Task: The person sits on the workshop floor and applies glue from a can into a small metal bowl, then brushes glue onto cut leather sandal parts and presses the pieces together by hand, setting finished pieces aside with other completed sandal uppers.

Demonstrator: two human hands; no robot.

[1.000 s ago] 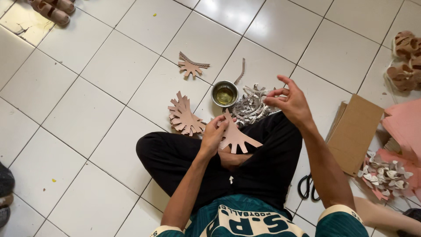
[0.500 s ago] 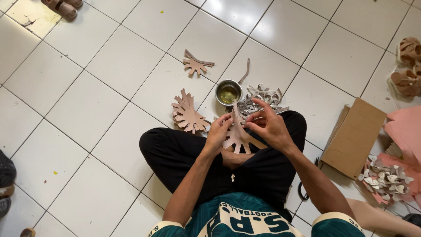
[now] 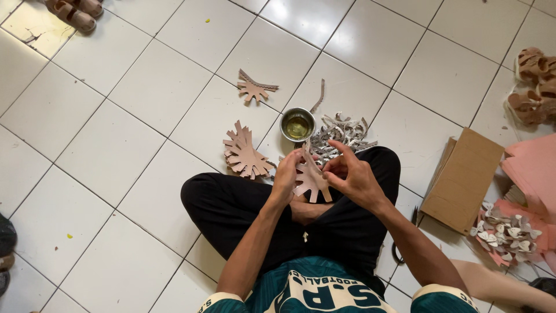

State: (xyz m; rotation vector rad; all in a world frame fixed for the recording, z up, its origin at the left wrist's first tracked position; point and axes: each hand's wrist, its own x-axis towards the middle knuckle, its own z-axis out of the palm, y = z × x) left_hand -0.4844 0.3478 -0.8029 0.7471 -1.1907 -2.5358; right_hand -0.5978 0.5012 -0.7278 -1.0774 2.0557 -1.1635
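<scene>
Both hands are pinching one pink fan-shaped cutout (image 3: pixel 311 178) over the lap: left hand (image 3: pixel 288 177) curled around its left edge to steady it, right hand (image 3: pixel 350 174) nipping the top, index finger stretched out. Small metal bowl (image 3: pixel 297 124) sits at 12 o'clock within easy reach, finished cutout stack (image 3: pixel 246 153) at 10, cardboard box (image 3: pixel 463 177) at 3.

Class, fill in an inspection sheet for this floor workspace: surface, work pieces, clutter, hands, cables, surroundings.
Surface: white tiled floor.
Work pieces: pink fringed cut-out held over the lap; stack of cut-outs; single cut-out; metal cup of yellowish liquid.
Clutter: silvery scrap pile; cardboard box; small heart-shaped pieces.
Hands: left hand and right hand both grip the cut-out.
Cables: nothing seen.
Surroundings: sandals at right.
</scene>
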